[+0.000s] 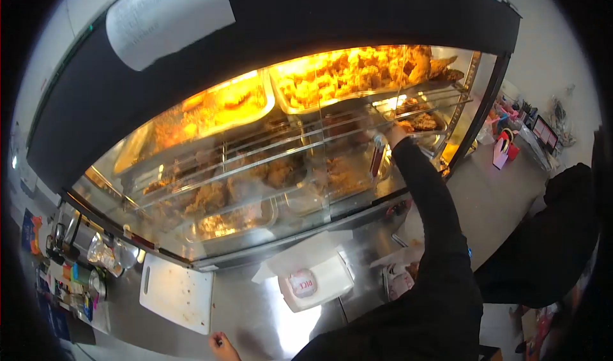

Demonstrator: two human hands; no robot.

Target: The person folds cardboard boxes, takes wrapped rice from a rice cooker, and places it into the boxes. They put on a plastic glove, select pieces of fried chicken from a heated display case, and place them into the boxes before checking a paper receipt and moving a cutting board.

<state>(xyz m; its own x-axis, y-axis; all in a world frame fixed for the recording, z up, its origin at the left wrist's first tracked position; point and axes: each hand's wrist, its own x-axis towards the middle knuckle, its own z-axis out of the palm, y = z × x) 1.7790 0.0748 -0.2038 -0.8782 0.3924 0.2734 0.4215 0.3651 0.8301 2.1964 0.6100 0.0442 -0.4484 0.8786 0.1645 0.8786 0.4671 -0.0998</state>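
Overhead, lit glass food warmer (255,169), steel counter (255,310), white cutting board (177,292)

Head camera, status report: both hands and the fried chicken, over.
Right hand inside warmer, at fried chicken tray; grip unclear. Left hand resting on steel counter. Glass door slid aside, nothing blocking.

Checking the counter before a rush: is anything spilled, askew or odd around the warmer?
Mostly tidy. The white cutting board carries scattered crumbs and lies at a slant to the counter edge. The right hand reaches into the warmer among trays of fried chicken; the left hand rests on the counter.
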